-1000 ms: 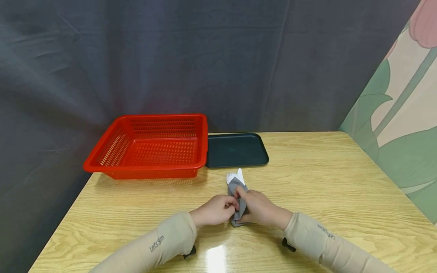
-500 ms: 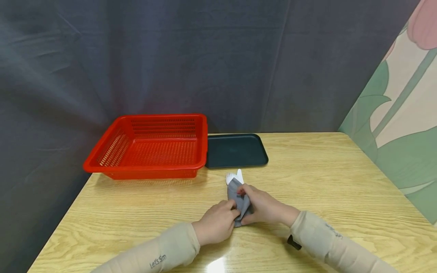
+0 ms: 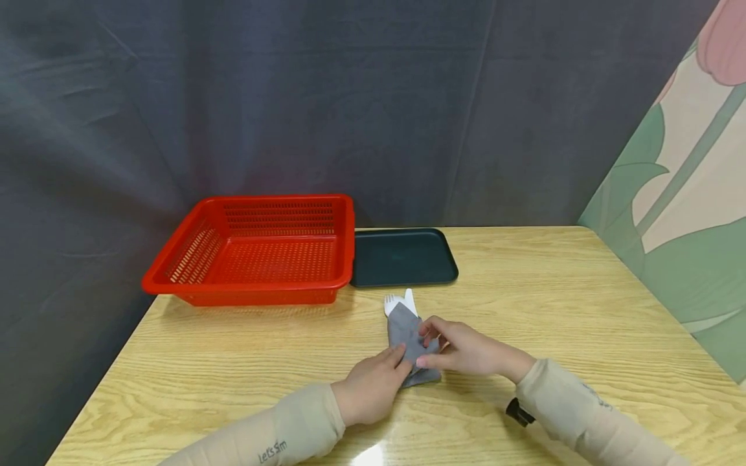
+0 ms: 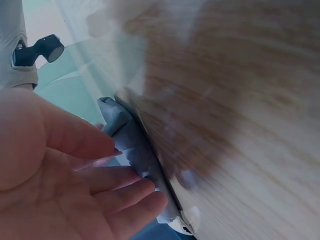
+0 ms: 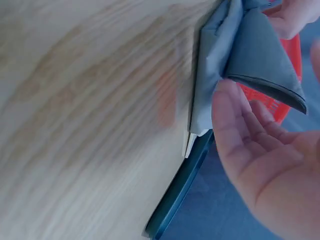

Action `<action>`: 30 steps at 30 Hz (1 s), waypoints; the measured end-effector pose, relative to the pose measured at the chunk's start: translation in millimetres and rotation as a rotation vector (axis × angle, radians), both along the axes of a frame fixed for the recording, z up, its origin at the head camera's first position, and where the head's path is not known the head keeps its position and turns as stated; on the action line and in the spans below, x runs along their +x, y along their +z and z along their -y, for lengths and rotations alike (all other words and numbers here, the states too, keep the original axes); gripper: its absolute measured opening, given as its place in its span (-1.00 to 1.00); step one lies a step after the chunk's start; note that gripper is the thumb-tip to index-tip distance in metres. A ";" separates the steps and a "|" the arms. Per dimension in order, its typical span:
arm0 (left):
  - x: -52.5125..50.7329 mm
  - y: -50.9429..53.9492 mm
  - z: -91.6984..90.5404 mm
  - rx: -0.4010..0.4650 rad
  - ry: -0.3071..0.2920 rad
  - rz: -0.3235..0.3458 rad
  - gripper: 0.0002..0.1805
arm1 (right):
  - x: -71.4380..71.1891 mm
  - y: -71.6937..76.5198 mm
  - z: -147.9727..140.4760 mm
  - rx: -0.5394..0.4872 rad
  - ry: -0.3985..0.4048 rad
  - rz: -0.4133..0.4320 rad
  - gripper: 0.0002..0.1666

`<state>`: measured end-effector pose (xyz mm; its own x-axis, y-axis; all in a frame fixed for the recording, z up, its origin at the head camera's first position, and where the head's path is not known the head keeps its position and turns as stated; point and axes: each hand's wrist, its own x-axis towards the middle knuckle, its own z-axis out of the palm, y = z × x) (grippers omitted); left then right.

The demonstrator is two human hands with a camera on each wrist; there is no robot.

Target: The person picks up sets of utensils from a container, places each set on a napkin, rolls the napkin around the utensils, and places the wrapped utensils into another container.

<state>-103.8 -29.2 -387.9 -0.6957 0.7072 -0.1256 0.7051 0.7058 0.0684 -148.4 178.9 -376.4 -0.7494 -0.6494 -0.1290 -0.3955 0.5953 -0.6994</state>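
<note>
A folded grey cloth napkin (image 3: 402,325) lies on the table in the head view. From its far end stick out a white fork (image 3: 391,303) and a white knife (image 3: 410,299); their lower parts are hidden in the cloth. My left hand (image 3: 368,389) rests on the napkin's near left part with its fingers fairly straight. On the other side, my right hand (image 3: 469,349) has loosely bent fingers beside a flap. In the right wrist view that flap (image 5: 265,57) stands raised, and the fingertips (image 5: 227,90) are against or very near the cloth, with no pinch visible.
A red perforated basket (image 3: 344,283) stands at the back left. Beside it, a dark rectangular tray (image 3: 402,257) lies flat just beyond the cutlery. A dark curtain (image 3: 326,110) hangs behind the wooden table (image 3: 553,304).
My right hand has drawn right and loosened from the napkin, whose right side has spread out. My left hand has gone from curled fingers to lying flatter on the cloth.
</note>
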 end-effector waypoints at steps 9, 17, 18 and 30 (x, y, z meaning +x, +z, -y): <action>2.7 -1.1 1.4 -0.003 0.005 -0.003 -0.61 | 3.3 8.7 2.0 0.015 -0.211 0.174 -0.46; 3.2 -0.7 4.0 -0.057 -0.011 0.025 -0.48 | 4.7 10.0 7.6 0.027 -0.232 0.221 -0.57; 3.4 -0.5 4.5 -0.075 -0.014 0.033 -0.43 | 4.7 9.7 7.3 0.033 -0.205 0.210 -0.62; 5.9 -2.8 4.6 -0.149 -0.001 0.115 -0.10 | 1.4 1.5 0.4 0.071 -0.050 0.050 -0.81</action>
